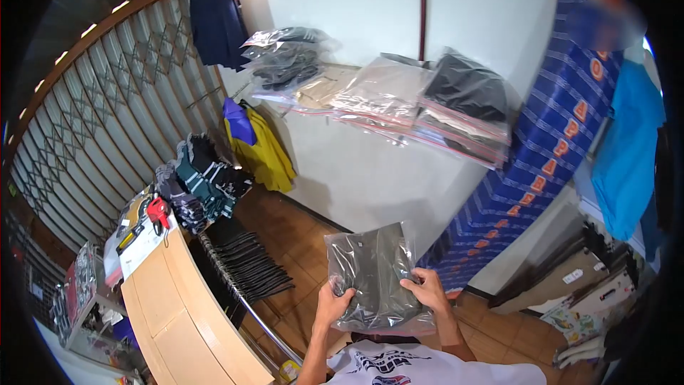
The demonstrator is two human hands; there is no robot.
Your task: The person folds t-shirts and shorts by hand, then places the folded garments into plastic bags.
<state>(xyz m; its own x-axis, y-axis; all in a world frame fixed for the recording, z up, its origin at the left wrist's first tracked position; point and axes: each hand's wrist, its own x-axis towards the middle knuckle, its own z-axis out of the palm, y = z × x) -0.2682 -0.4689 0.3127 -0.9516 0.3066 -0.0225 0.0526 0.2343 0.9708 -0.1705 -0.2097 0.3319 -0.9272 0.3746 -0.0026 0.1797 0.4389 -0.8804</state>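
Observation:
A dark folded garment in a clear plastic bag (374, 271) is held up in front of my chest. My left hand (333, 302) grips its left side, thumb on the front. On the opposite side my right hand (427, 289) pinches the edge the same way. The fingers behind the bag are hidden. Beyond it, on a wall shelf, lie more bagged garments: a dark stack (288, 60), a beige one (377, 89) and a black one (467, 89).
To the left stands a wooden table (174, 314) with a red tool (158, 212) on its far end. A metal rail holds several black hangers (249, 260). A blue lettered banner-covered column (527, 142) rises on the right, near hanging clothes (627, 150). A folding metal gate (92, 114) closes the left side.

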